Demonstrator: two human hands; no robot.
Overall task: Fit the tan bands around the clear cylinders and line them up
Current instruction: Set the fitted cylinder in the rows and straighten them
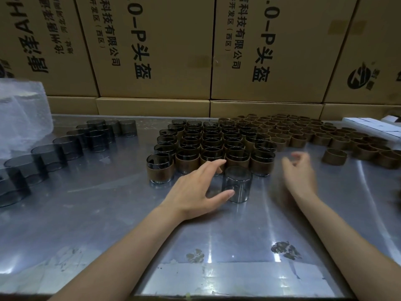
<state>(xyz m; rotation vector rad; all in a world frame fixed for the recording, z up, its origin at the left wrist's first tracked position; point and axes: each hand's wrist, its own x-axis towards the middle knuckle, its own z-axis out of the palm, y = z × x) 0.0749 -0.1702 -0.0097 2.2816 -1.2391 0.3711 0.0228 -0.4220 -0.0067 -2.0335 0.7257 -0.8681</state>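
A bare clear cylinder [238, 184] stands upright on the metal table [108, 213], just in front of several rows of banded cylinders [212, 146]. My left hand [198, 190] lies spread beside it, thumb touching its lower left side and fingers reaching behind it; the fingers look straight. My right hand [300, 173] hovers to the right of the cylinder, blurred, fingers loosely curled and holding nothing. Loose tan bands [303, 133] lie at the back right; one tan band [334, 157] sits apart, nearest my right hand. Bare clear cylinders [54, 153] stand in a curved line on the left.
Large cardboard boxes [152, 51] wall off the back of the table. A crumpled clear plastic bag [21, 114] sits at the far left. White flat pieces [373, 127] lie at the back right edge. The table's near edge runs along the bottom.
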